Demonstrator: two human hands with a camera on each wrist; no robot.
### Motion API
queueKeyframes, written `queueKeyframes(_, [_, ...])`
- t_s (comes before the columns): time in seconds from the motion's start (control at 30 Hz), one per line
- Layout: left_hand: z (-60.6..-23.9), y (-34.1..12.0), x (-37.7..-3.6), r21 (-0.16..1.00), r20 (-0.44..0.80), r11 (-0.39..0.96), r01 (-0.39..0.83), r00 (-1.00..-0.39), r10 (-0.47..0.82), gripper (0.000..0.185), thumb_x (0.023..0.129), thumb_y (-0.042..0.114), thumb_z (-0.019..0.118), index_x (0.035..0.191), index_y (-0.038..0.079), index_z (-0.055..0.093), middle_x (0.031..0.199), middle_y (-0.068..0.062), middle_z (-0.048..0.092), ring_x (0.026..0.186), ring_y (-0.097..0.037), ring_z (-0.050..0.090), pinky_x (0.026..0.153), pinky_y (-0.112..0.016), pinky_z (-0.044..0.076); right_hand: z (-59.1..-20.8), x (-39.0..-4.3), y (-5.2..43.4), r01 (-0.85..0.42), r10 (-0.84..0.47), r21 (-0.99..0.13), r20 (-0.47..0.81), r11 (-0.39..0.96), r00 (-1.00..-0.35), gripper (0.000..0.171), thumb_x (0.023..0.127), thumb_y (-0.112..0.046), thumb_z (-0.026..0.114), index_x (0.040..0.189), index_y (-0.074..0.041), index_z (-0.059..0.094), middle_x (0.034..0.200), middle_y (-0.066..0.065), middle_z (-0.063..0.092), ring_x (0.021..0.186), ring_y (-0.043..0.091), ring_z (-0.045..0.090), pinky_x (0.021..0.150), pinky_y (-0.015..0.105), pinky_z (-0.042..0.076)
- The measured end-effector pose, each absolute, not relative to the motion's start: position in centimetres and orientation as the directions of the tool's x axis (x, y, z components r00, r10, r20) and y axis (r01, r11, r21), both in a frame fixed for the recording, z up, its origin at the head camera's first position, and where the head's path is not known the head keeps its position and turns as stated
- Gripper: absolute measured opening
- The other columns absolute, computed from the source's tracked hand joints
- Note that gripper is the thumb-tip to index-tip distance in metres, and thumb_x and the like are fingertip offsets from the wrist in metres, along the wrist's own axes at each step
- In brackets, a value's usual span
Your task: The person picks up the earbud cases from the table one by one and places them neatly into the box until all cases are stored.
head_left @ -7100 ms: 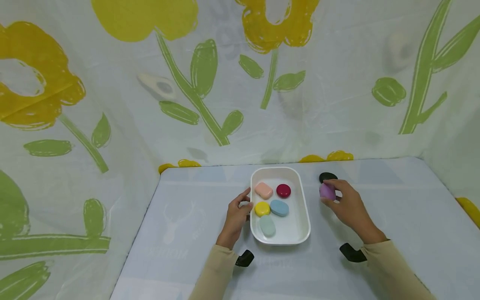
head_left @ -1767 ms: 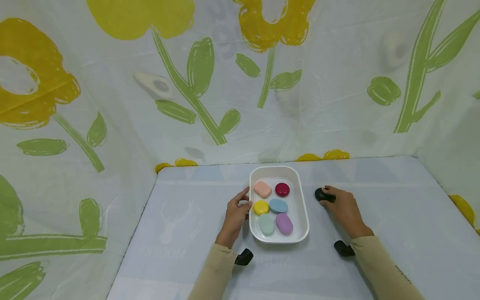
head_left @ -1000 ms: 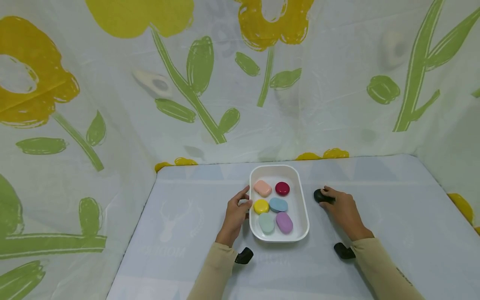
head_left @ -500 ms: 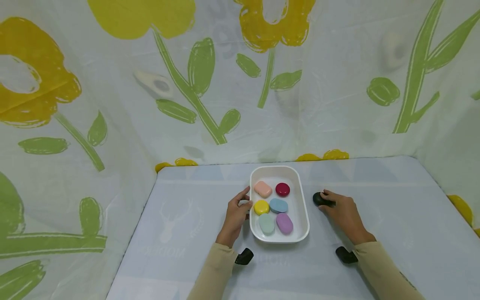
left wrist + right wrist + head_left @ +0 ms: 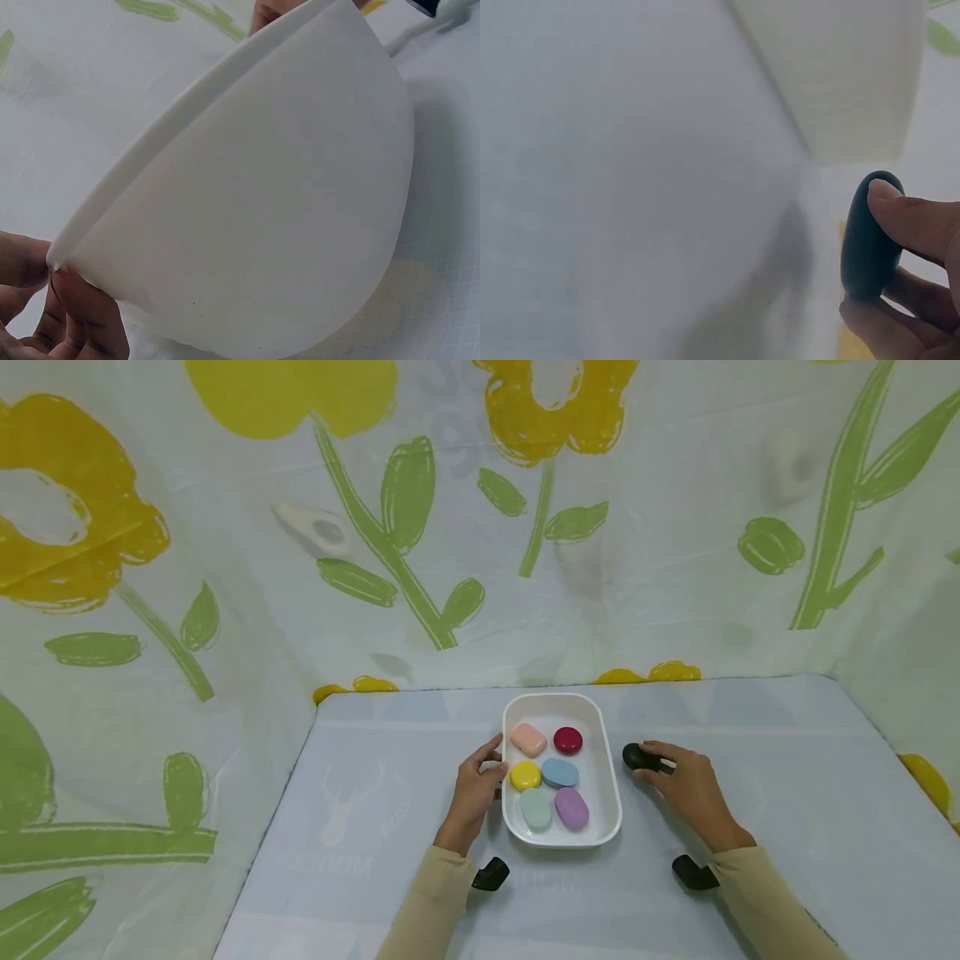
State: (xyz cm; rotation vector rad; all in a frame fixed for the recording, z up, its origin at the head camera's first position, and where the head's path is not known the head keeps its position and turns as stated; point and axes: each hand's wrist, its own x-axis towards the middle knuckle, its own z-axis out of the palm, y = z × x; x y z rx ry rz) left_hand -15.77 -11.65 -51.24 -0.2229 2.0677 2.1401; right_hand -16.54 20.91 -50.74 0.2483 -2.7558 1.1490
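Observation:
A white tray (image 5: pixel 606 781) lies mid-table and carries pink (image 5: pixel 528 740), dark red (image 5: pixel 567 740), yellow (image 5: pixel 525 775), blue (image 5: pixel 559 772), pale green (image 5: pixel 536 809) and purple (image 5: pixel 572 808) pebbles. My left hand (image 5: pixel 495 760) grips the tray's left rim; in the left wrist view its fingers (image 5: pixel 71 300) pinch the edge of the tray wall (image 5: pixel 285 210). My right hand (image 5: pixel 654 763) pinches a black pebble (image 5: pixel 637 757) just right of the tray. In the right wrist view thumb and fingers (image 5: pixel 911 217) hold the black pebble (image 5: pixel 870 240) near the tray wall (image 5: pixel 840 67).
The table (image 5: pixel 787 777) wears a pale blue cloth. Flower-printed sheets (image 5: pixel 450 527) wall it in at the back and both sides. Black wrist mounts (image 5: pixel 490 874) (image 5: pixel 693 872) sit under my sleeves. Bare cloth lies left and right of the tray.
Seven seconds ago my right hand held the purple pebble; it now lies in the tray. Over the last second the right hand has carried the black pebble slightly left toward the tray. Left hand unmoved.

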Motion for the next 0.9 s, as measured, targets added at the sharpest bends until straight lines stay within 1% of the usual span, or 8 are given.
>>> queueKeyframes(0.1, [-51.2, -11.6, -15.7, 0.975, -0.219, -0.031, -0.219, -0.976, 0.008, 0.052, 0.107, 0.005, 0.056, 0.159, 0.012, 0.05, 0.129, -0.015, 0.049, 0.087, -0.019, 0.054, 0.064, -0.025, 0.051, -49.3, -16.8, 20.4, -0.207, -0.094, -0.712, 0.195, 0.671, -0.976, 0.048, 0.087, 0.002, 0.085, 0.131, 0.009, 0.069, 0.132, 0.032, 0.067, 0.125, 0.05, 0.062, 0.093, 0.054, 0.057])
queueKeyframes(0.33, [-51.1, -11.6, -15.8, 0.977, -0.213, -0.018, -0.213, -0.977, 0.003, 0.052, 0.107, 0.005, 0.057, 0.159, 0.011, 0.05, 0.129, -0.016, 0.05, 0.087, -0.02, 0.055, 0.063, -0.024, 0.051, -45.5, -17.4, 18.5, -0.239, -0.112, -0.728, 0.219, 0.643, -0.969, 0.051, 0.087, 0.003, 0.084, 0.135, 0.008, 0.067, 0.132, 0.03, 0.067, 0.124, 0.049, 0.063, 0.093, 0.054, 0.057])
queueKeyframes(0.43, [-51.1, -11.6, -15.8, 0.975, -0.22, -0.017, -0.22, -0.975, 0.0, 0.052, 0.107, 0.005, 0.057, 0.159, 0.012, 0.051, 0.129, -0.016, 0.051, 0.087, -0.02, 0.055, 0.064, -0.025, 0.051, -44.2, -17.6, 17.4, -0.267, -0.138, -0.735, 0.232, 0.624, -0.963, 0.05, 0.087, 0.004, 0.084, 0.134, 0.008, 0.067, 0.131, 0.029, 0.068, 0.122, 0.047, 0.065, 0.092, 0.053, 0.057])
queueKeyframes(0.57, [-51.0, -11.6, -15.9, 0.976, -0.218, -0.016, -0.217, -0.976, -0.001, 0.052, 0.107, 0.004, 0.056, 0.158, 0.012, 0.051, 0.128, -0.016, 0.051, 0.087, -0.021, 0.055, 0.063, -0.025, 0.052, -42.8, -18.1, 15.5, -0.307, -0.207, -0.741, 0.228, 0.597, -0.952, 0.048, 0.088, 0.004, 0.083, 0.133, 0.008, 0.068, 0.13, 0.028, 0.069, 0.117, 0.045, 0.067, 0.093, 0.053, 0.057])
queueKeyframes(0.73, [-51.0, -11.6, -16.0, 0.977, -0.211, -0.022, -0.211, -0.978, 0.0, 0.052, 0.107, 0.004, 0.057, 0.158, 0.011, 0.051, 0.127, -0.016, 0.051, 0.088, -0.02, 0.057, 0.064, -0.025, 0.052, -42.3, -19.4, 13.2, -0.315, -0.288, -0.735, 0.168, 0.6, -0.943, 0.045, 0.089, 0.0, 0.083, 0.131, 0.008, 0.069, 0.129, 0.026, 0.07, 0.115, 0.044, 0.069, 0.096, 0.055, 0.057])
queueKeyframes(0.9, [-51.0, -11.5, -15.8, 0.976, -0.214, -0.027, -0.214, -0.977, 0.003, 0.052, 0.106, 0.004, 0.056, 0.158, 0.01, 0.051, 0.128, -0.018, 0.051, 0.089, -0.02, 0.058, 0.063, -0.025, 0.053, -43.0, -21.0, 11.5, -0.285, -0.338, -0.702, 0.067, 0.652, -0.939, 0.043, 0.091, -0.005, 0.083, 0.131, 0.004, 0.07, 0.128, 0.023, 0.071, 0.114, 0.041, 0.07, 0.098, 0.055, 0.057])
